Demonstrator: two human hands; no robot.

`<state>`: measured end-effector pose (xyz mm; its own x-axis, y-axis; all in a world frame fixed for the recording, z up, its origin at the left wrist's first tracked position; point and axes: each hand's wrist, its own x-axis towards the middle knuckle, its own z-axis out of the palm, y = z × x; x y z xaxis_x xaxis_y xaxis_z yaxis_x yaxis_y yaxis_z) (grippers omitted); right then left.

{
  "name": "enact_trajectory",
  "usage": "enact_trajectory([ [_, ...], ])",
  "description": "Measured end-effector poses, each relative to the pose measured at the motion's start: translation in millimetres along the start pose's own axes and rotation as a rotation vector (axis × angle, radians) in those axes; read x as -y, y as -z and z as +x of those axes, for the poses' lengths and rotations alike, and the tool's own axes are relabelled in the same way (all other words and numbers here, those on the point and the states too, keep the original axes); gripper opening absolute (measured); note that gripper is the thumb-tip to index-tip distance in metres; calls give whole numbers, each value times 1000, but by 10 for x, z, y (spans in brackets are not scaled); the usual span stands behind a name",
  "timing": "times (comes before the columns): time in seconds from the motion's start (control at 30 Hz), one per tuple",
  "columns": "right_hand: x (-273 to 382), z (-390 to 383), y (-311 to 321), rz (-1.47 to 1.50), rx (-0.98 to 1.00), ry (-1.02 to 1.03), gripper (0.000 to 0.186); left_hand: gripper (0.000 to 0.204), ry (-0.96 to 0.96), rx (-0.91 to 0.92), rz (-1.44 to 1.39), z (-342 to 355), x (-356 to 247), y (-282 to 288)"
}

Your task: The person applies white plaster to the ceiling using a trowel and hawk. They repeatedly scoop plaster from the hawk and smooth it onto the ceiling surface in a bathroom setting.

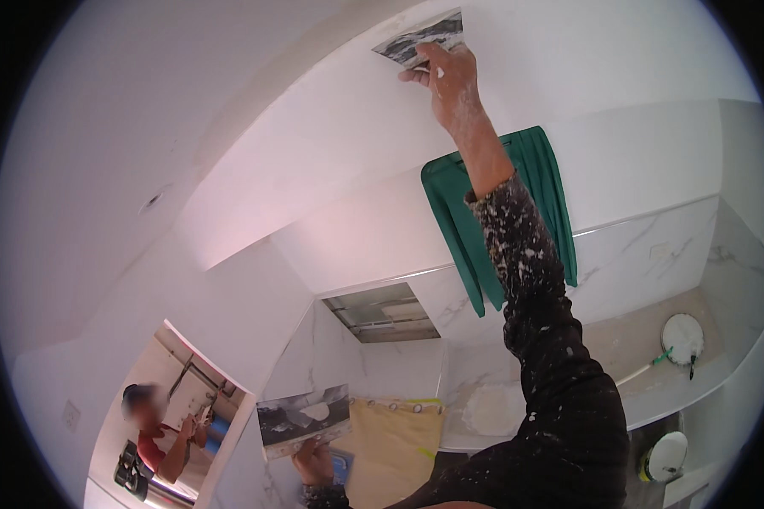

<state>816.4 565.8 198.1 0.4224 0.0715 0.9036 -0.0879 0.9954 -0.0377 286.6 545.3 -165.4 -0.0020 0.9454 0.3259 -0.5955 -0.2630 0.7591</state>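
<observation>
My right hand (450,81) is raised high, closed on a steel putty blade (424,34) that lies at the white surface (535,51) above. My left hand (312,462), low in the view, grips a wide steel blade (297,416) with a lump of white putty on it. Both dark sleeves are spattered with white. Behind my raised arm a green cloth (450,220) hangs against the white wall.
A marble-look counter runs along the right, holding a bucket of white paste (684,332) with tools. Another white pail (666,458) stands lower. A yellow curtain (395,450) hangs below. In the left doorway a person in red (157,450) holds something small.
</observation>
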Motion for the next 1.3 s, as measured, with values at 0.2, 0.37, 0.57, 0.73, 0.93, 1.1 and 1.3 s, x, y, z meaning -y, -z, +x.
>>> enact_trajectory([
  [0.2, 134, 365, 47, -94, -63, 61, 20, 62, -12, 22, -11, 65, 80, -78],
  [0.37, 140, 588, -11, -26, -80, 47, 23, 64, 6, 36, -24, 40, 94, -82],
  [0.57, 628, 697, -194, -53, -67, -96, 25, 63, 9, 54, -30, 36, 119, -95],
  [0.73, 1211, 102, -120, -231, 164, 277, 23, 58, 92, 97, -164, 27, 88, -220],
  [0.93, 1168, -1136, -168, -683, 544, 325, 34, 60, 222, 295, -417, 281, -15, -645],
  [1.1, 600, -1858, -715, -562, 1172, -158, 53, 62, 442, 367, -606, 584, -74, -1109],
  [1.3, 161, -2139, -590, -1022, 1364, 210, 48, 65, 569, 444, -796, 735, 52, -1188],
])
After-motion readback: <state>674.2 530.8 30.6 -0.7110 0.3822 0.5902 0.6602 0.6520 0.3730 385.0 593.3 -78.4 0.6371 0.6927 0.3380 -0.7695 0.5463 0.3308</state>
